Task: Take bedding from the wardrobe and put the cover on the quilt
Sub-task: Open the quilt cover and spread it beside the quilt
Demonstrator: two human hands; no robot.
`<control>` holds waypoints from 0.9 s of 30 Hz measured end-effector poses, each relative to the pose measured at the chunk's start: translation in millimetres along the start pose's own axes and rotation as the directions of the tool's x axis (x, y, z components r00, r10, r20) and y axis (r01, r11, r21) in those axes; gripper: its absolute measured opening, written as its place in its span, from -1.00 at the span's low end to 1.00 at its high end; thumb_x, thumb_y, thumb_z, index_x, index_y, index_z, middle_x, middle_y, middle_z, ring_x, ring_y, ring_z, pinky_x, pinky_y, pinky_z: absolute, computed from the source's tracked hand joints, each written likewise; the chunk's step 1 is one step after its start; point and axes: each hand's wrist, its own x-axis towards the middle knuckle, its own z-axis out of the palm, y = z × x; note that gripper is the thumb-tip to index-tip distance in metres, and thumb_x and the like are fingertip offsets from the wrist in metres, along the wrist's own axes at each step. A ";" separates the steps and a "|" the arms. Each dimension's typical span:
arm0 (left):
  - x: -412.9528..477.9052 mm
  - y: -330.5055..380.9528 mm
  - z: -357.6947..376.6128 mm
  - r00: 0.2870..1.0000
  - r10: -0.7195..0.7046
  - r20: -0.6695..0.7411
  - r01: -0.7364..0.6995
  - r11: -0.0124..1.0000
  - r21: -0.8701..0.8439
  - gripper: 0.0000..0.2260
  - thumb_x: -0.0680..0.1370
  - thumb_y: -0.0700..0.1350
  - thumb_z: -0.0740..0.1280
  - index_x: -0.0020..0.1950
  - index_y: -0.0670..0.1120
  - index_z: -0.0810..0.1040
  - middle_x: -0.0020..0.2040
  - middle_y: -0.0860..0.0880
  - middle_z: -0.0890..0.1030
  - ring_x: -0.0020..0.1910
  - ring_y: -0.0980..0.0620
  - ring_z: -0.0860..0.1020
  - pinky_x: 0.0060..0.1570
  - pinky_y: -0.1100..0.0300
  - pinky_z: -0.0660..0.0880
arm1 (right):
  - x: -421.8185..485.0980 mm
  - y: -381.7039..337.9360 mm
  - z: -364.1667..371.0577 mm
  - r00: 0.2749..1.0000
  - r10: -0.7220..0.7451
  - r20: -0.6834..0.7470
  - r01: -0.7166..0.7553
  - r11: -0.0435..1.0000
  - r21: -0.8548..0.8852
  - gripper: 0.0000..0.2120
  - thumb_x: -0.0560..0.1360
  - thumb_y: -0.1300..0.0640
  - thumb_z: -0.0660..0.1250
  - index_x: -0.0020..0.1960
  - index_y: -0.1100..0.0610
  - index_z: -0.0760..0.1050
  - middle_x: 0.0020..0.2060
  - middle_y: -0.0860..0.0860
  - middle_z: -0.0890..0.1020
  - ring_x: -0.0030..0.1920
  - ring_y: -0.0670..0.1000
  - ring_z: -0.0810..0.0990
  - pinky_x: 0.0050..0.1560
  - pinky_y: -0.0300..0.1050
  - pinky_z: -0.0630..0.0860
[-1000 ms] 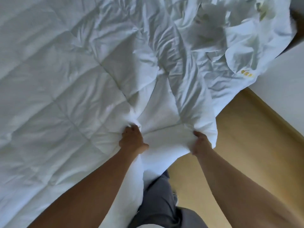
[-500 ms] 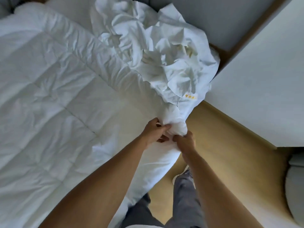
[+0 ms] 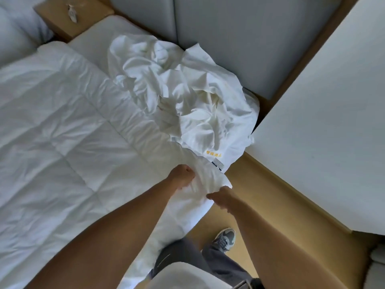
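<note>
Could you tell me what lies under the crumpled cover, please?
The cover lies on the quilt and the bare mattress; anything else beneath is hidden.

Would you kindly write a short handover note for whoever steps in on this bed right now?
Left hand: grips the cover at the near corner of the quilt.
Right hand: grips the same corner from the right.
Quilt: spread on the bed, almost all bare. Cover: mostly bunched in a heap near the headboard.
Done: bedding is out; one corner seems fitted.
Left: draw the cover over the rest of the quilt.
</note>
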 end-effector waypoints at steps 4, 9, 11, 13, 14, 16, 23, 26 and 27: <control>22.8 22.0 -0.1 0.996 0.024 -0.086 -0.030 0.997 -0.067 -0.76 0.56 -0.16 0.27 0.19 -0.04 0.62 0.08 -0.05 0.64 -0.05 -0.04 0.63 -0.06 0.12 0.60 | 19.0 -16.5 -45.6 0.984 -0.130 -0.123 0.122 0.990 -0.076 -0.85 0.48 0.06 0.34 -0.11 0.12 0.43 -0.26 0.00 0.48 -0.26 0.04 0.49 -0.22 -0.13 0.39; 91.3 51.3 -29.2 0.966 0.083 -0.244 -0.097 0.994 -0.045 -0.62 0.59 -0.11 0.35 0.41 -0.08 0.52 0.39 -0.09 0.55 0.32 -0.11 0.53 0.32 0.04 0.48 | 60.0 -76.7 -73.3 0.948 -0.292 -0.128 0.286 0.956 -0.057 -0.63 0.54 0.00 0.34 0.31 0.09 0.49 0.22 0.01 0.61 0.21 0.11 0.57 0.19 -0.03 0.52; 135.7 65.3 -46.0 0.949 0.053 -0.311 -0.069 0.997 -0.042 -0.46 0.58 -0.04 0.39 0.54 -0.07 0.37 0.49 -0.10 0.44 0.42 -0.09 0.44 0.40 0.07 0.39 | 88.2 -100.8 -76.6 0.922 -0.362 -0.140 0.358 0.932 -0.052 -0.61 0.57 0.02 0.34 0.38 0.06 0.46 0.30 -0.02 0.58 0.23 0.08 0.57 0.09 -0.10 0.50; 180.6 77.9 -60.5 0.943 0.011 -0.333 -0.057 0.990 -0.129 -0.26 0.54 0.02 0.46 0.62 -0.08 0.18 0.57 -0.10 0.31 0.51 -0.11 0.35 0.46 0.04 0.33 | 117.3 -123.5 -79.6 0.892 -0.420 -0.167 0.419 0.907 -0.040 -0.54 0.58 0.04 0.35 0.45 0.04 0.39 0.37 -0.02 0.53 0.30 0.07 0.54 0.13 -0.14 0.45; 204.0 83.6 -65.1 0.947 -0.032 -0.319 -0.042 0.974 -0.222 -0.18 0.51 0.02 0.50 0.63 -0.09 0.13 0.58 -0.10 0.29 0.51 -0.12 0.35 0.46 0.01 0.34 | 135.5 -134.7 -80.7 0.880 -0.435 -0.188 0.439 0.898 -0.024 -0.49 0.57 0.05 0.37 0.48 0.03 0.35 0.40 -0.01 0.50 0.33 0.07 0.52 0.23 -0.11 0.45; 237.9 91.9 -65.6 0.951 -0.104 -0.292 -0.004 0.938 -0.348 -0.29 0.47 -0.07 0.55 0.54 -0.11 0.31 0.47 -0.13 0.45 0.39 -0.14 0.48 0.35 -0.02 0.46 | 165.5 -156.0 -83.9 0.882 -0.407 -0.237 0.433 0.899 0.068 -0.38 0.54 0.05 0.41 0.54 -0.01 0.26 0.43 0.00 0.45 0.36 0.07 0.49 0.36 -0.02 0.43; 213.9 135.6 -37.4 0.980 0.196 -0.024 -0.184 0.867 -0.463 -0.74 0.49 -0.22 0.20 -0.06 0.06 0.63 -0.11 0.05 0.70 -0.11 0.14 0.64 -0.08 0.21 0.59 | 201.7 -215.8 -131.3 0.979 -0.143 -0.147 0.198 0.848 0.492 -0.06 0.33 0.04 0.63 0.56 -0.11 0.19 0.25 -0.03 0.53 0.16 0.06 0.59 -0.06 -0.09 0.58; 193.8 152.0 -67.3 0.986 0.165 -0.018 -0.154 0.868 -0.472 -0.81 0.41 -0.07 0.30 -0.11 0.13 0.67 -0.21 0.15 0.68 -0.22 0.23 0.61 -0.22 0.38 0.49 | 192.2 -234.9 -156.3 0.973 -0.203 -0.112 0.230 0.806 0.545 -0.73 0.39 0.19 0.59 0.04 -0.01 0.65 -0.02 0.05 0.69 -0.03 0.09 0.67 0.04 0.06 0.66; 188.3 158.4 -77.7 0.986 0.168 -0.020 -0.160 0.882 -0.444 -0.80 0.35 0.03 0.31 -0.11 0.07 0.67 -0.24 0.14 0.65 -0.24 0.18 0.59 -0.21 0.32 0.48 | 184.1 -242.8 -164.0 0.968 -0.204 -0.146 0.251 0.790 0.559 -0.85 0.43 0.24 0.54 -0.11 0.01 0.66 -0.11 0.05 0.69 -0.10 0.09 0.65 -0.02 0.03 0.63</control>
